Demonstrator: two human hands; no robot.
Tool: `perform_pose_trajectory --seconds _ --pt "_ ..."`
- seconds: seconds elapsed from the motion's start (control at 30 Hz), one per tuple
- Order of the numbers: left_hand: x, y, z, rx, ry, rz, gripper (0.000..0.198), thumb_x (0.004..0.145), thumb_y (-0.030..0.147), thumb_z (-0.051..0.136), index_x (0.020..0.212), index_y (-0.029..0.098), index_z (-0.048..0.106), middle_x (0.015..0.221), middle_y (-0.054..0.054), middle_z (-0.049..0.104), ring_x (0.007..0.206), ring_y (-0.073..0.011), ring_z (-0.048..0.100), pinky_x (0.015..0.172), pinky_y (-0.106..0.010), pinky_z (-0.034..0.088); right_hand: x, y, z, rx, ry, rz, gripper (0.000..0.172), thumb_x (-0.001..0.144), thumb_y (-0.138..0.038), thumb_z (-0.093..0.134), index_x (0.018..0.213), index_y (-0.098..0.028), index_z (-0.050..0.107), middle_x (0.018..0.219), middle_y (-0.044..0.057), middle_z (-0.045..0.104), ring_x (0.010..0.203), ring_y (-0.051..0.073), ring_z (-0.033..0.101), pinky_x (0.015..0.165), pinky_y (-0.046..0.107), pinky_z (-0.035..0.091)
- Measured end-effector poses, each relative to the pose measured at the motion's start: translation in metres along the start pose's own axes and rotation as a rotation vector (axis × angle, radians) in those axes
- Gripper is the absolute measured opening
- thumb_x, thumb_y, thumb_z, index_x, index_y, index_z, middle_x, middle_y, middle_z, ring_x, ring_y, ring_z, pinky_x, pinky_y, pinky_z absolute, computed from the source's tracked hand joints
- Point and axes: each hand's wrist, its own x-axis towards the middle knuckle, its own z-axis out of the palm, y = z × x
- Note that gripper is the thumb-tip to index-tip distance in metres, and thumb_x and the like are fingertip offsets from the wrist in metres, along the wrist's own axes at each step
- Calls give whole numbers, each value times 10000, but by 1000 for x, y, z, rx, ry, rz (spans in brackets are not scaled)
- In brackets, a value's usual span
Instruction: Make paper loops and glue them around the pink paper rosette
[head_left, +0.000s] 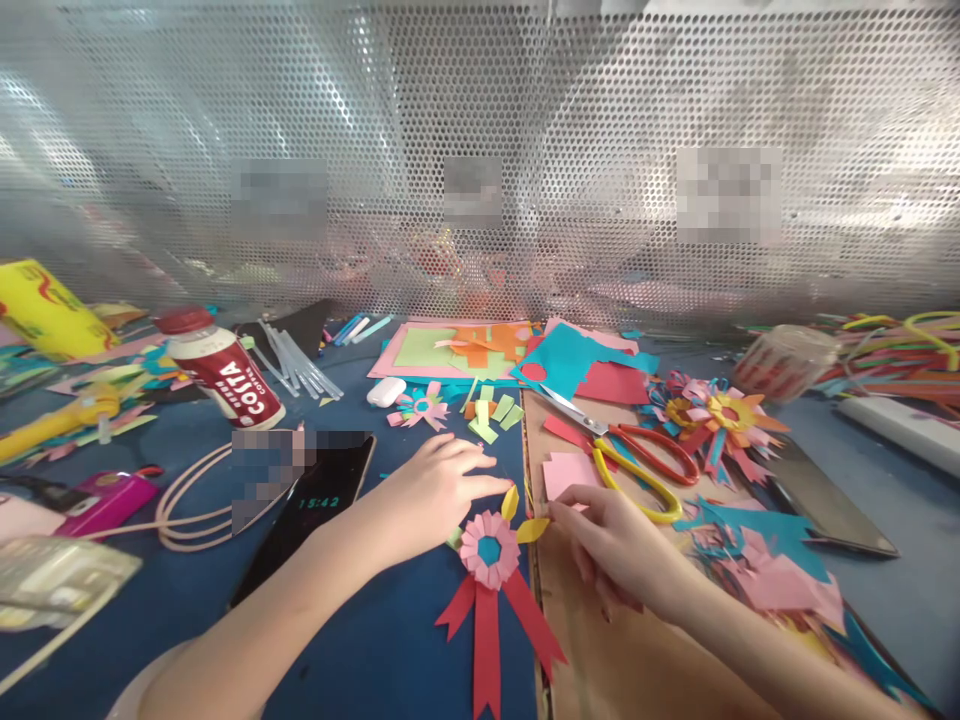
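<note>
A pink paper rosette (pixel 489 549) with a blue centre and red ribbon tails lies on the blue table in front of me. Two yellow paper petals (pixel 531 528) stick out at its upper right. My left hand (pixel 433 490) rests flat just above the rosette, fingers stretched out to the right, touching near the upper petal. My right hand (pixel 611 545) comes in from the right and pinches the tip of the right yellow petal with thumb and forefinger. A pink paper square (pixel 564 473) lies just behind my right hand.
Red-and-yellow scissors (pixel 634 458) lie on brown cardboard (pixel 600 660). Finished paper flowers (pixel 712 415), coloured paper sheets (pixel 480 350) and scraps lie behind. A Costa bottle (pixel 222 365), phone (pixel 319 505), glue sticks (pixel 296 365) and cable sit left. A perforated metal screen (pixel 480 150) closes the back.
</note>
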Motion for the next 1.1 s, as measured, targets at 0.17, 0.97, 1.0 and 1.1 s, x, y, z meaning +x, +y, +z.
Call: perform_pose_trajectory --seconds 0.17,0.97,1.0,1.1 --pt "-1 2 -2 -10 -18 28 518 766 -9 421 1185 263 558 1225 -40 559 1127 -202 465 998 -419 309 -4 3 1 11 21 -39 324 842 -482 383 810 -185 505 416 -57 503 236 85 463 206 126 196" --pt "-2 10 -6 -58 42 9 127 855 231 514 801 162 605 897 -38 627 960 -199 552 906 -371 371 33 -40 -24 -857 -131 -625 337 768 -129 488 1027 -261 658 795 9 683 683 122 583 596 204 392" --pt "-2 10 -6 -59 40 9 128 854 238 519 795 160 603 895 -38 624 958 -199 551 904 -369 371 33 -39 -24 -849 -134 -631 327 770 -132 490 1020 -254 660 801 11 683 686 122 584 599 203 394" --pt "-2 10 -5 -59 45 14 126 846 246 536 780 159 597 893 -38 621 957 -200 549 894 -364 374 34 -36 -23 -845 -127 -649 289 777 -146 497 995 -234 665 797 16 681 660 115 575 579 199 388"
